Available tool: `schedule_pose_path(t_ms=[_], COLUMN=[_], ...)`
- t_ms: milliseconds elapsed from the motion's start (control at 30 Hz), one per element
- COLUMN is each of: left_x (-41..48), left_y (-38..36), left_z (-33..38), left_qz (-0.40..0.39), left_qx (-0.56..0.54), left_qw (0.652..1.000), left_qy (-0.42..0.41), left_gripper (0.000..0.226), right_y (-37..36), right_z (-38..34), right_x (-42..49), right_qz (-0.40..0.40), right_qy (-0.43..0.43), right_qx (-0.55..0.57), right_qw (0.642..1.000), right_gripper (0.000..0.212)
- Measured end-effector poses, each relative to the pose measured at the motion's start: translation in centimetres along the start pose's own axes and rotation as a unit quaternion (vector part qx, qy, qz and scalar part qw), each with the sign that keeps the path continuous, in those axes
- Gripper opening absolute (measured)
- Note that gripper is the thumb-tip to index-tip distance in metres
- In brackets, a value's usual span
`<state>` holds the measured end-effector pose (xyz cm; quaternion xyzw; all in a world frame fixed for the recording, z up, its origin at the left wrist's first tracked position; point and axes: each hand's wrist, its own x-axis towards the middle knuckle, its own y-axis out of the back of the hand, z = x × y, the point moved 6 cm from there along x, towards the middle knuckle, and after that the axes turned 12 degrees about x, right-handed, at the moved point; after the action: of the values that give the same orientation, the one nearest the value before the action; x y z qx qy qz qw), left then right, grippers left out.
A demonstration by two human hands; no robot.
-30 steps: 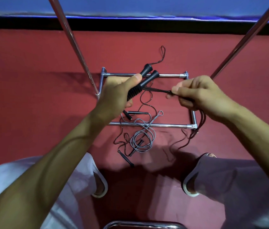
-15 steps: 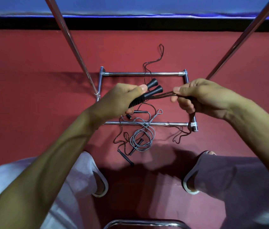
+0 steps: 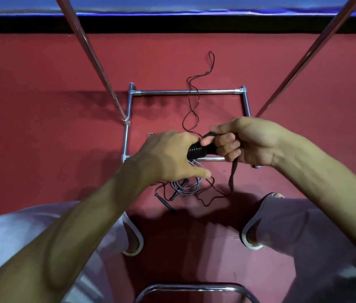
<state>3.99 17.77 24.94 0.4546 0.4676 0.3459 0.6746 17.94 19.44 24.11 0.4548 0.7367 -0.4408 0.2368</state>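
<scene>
The black ribbed jump-rope handle (image 3: pixel 197 150) lies nearly level at mid-frame, its 9 o'clock end gripped in the left hand (image 3: pixel 168 158) and its 3 o'clock end in the right hand (image 3: pixel 249 143). Its thin dark cord (image 3: pixel 233 173) hangs bunched toward 6 o'clock from the right hand. Another stretch snakes away toward 12 o'clock and ends in a small loop.

Left hand (image 3: pixel 168 156) grips black rope handles (image 3: pixel 198 150); right hand (image 3: pixel 249 143) pinches their dark cord (image 3: pixel 233 173).

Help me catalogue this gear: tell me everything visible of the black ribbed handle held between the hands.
The black handle looks like rubber or plastic, ribbed at one end, smoother at the other. It lies roughly level above the red floor. The left hand grips its ribbed end; the right hand curls round the other, where a dark cord hangs to the floor. Much is hidden.
</scene>
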Motion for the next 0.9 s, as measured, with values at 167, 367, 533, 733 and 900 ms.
schedule_pose_path(t_ms=[167, 367, 533, 733, 900], left_x=[-0.1, -0.2, -1.1, -2.4, -2.9], left_y=[1.8, 2.7, 1.9, 2.7, 3.0], left_z=[-0.5, -1.1, 0.3, 1.4, 1.6], left_qz=[0.102, 0.13, -0.098, -0.217, -0.2], left_qx=[-0.049, -0.142, -0.352, -0.435, -0.433], left_qw=[0.992, 0.978, 0.929, 0.867, 0.868], left_qy=[0.058, 0.082, -0.057, -0.107, -0.137], left_gripper=[0.059, 0.052, 0.043, 0.033, 0.038], right_y=[-0.7, -1.3, -0.8, -0.5, -0.4], right_z=[-1.4, -4.2, -5.7, -5.7, -5.1], right_x=[-1.0, -3.2, -5.1, -4.5, -2.5], right_qz=[-0.051, -0.095, -0.083, -0.123, -0.169], right_qy=[0.067, 0.229, 0.312, 0.34, 0.315], right_qx=[-0.036, -0.198, -0.38, -0.319, -0.313], right_qw=[0.996, 0.948, 0.867, 0.876, 0.88], right_gripper=[0.035, 0.019, 0.002, 0.018, 0.016])
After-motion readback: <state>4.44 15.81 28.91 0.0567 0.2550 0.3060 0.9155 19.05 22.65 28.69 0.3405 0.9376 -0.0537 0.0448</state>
